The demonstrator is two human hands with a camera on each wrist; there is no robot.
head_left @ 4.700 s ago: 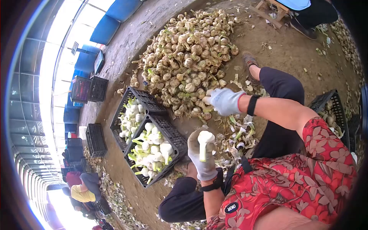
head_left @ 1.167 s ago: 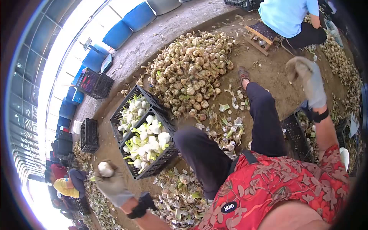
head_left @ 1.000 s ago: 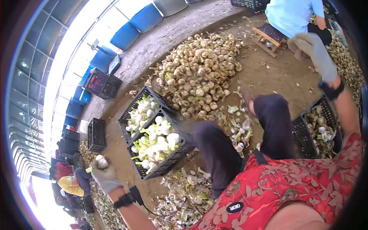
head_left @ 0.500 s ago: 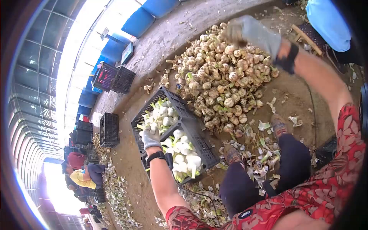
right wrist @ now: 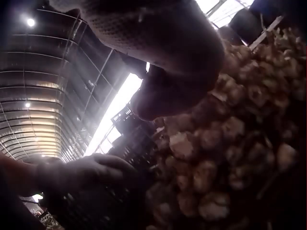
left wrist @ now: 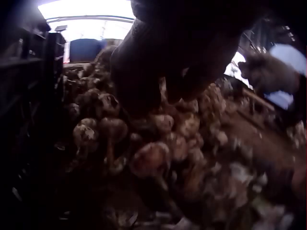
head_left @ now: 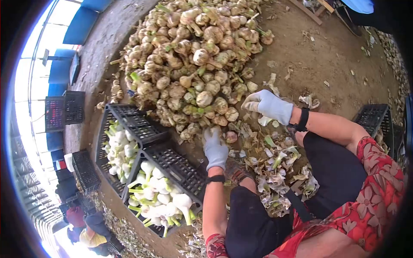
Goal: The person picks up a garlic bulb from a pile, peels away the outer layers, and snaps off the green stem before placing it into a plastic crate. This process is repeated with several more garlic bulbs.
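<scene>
Both hands wear pale work gloves. In the head view my left hand (head_left: 216, 150) reaches, fingers extended and spread, to the near edge of a heap of unpeeled garlic bulbs (head_left: 202, 56). The left wrist view shows its dark fingers (left wrist: 139, 81) pointing down among the bulbs, a pale stem showing between them. My right hand (head_left: 272, 108) hovers at the heap's right edge with fingers loosely bent; nothing shows in it. A reddish garlic bulb (head_left: 231, 137) lies just right of the left fingertips. Two black crates (head_left: 174, 165) hold cleaned white garlic (head_left: 161, 193).
Peeled skins and leaf scraps (head_left: 275, 172) cover the ground between my legs. Another black crate (head_left: 372, 116) stands at right. More crates (head_left: 86, 172) and blue barrels (head_left: 81, 23) line the left. Other people sit at lower left and upper right.
My left hand carried a white garlic bulb to the left crate, then came away without it to the heap. My right hand moved down from the heap's far side. The view shifted.
</scene>
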